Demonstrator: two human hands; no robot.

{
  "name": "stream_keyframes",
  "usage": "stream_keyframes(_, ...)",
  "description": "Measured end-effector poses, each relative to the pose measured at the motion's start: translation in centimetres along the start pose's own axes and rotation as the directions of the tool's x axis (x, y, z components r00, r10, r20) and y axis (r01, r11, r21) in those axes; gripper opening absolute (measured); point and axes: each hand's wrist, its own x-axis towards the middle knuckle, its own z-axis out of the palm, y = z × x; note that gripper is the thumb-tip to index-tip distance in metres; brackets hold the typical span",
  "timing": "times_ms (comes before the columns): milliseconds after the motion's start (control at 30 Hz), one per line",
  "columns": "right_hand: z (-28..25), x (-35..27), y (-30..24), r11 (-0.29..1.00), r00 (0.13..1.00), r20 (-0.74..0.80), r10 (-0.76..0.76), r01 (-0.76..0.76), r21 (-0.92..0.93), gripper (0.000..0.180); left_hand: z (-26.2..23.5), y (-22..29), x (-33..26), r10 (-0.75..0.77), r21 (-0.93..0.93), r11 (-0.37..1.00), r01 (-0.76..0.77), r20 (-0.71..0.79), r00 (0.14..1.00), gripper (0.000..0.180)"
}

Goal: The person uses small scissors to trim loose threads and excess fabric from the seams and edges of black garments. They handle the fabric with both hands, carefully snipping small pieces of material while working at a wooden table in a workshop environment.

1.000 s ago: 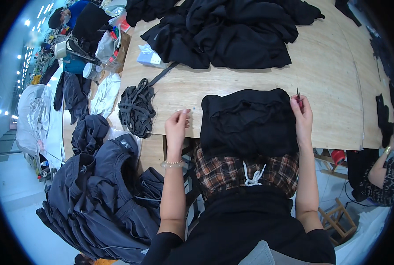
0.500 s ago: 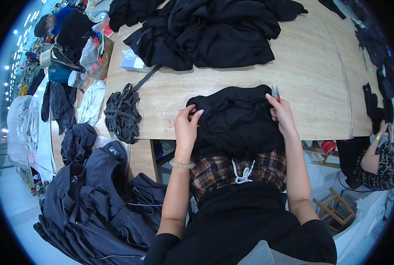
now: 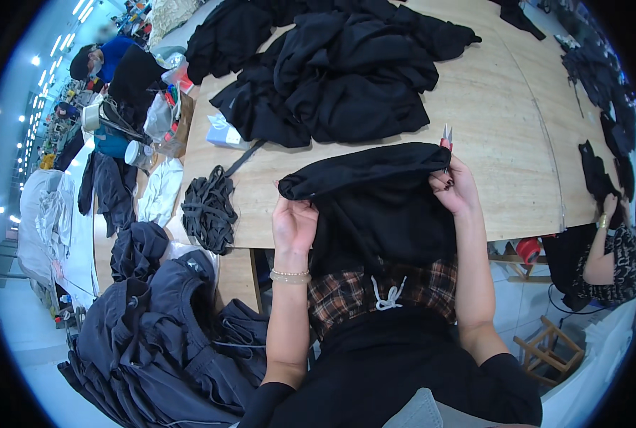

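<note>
A black garment (image 3: 383,214) hangs between my two hands at the table's front edge, its upper edge stretched into a rolled band. My left hand (image 3: 294,224) grips the left end of that band, palm up, with the fingertips hidden under the fabric. At the other end, my right hand (image 3: 460,191) holds the cloth with curled fingers. Red-handled thread snips (image 3: 446,138) also sit in my right hand, blades pointing away from me. The lower part of the garment drapes down toward my lap.
A heap of black garments (image 3: 346,78) covers the table's far side. Left of my hands lie a tangle of dark straps (image 3: 209,212) and a tissue box (image 3: 223,133). Dark grey clothes (image 3: 140,342) are piled at lower left. Another person (image 3: 607,257) works at the right near a wooden stool (image 3: 552,351).
The garment's upper edge has been turned and pulled taut into a band. My left hand has rolled palm up and moved slightly left and nearer. The view has shifted a little.
</note>
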Motion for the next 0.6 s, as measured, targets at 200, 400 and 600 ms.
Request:
stream_keyframes(200,0.5,-0.4,-0.7,1.000,0.994,0.111,-0.006,0.003,0.026,0.016,2.7,0.1,-1.0,0.033,0.018,0.999,-0.032,-0.042,0.999,0.023)
stream_keyframes(400,3.1,-0.6,-0.1,0.986,0.972,-0.230,-0.056,0.090,0.139,0.010,3.2,-0.9,-1.3,0.047,0.021,0.999,-0.043,-0.216,0.975,0.017)
stream_keyframes(600,-1.2,-0.4,1.0,0.990,0.988,-0.154,0.015,0.006,0.139,0.016,1.0,-3.1,-1.8,-0.062,-0.020,0.998,0.059,-0.279,0.958,0.022)
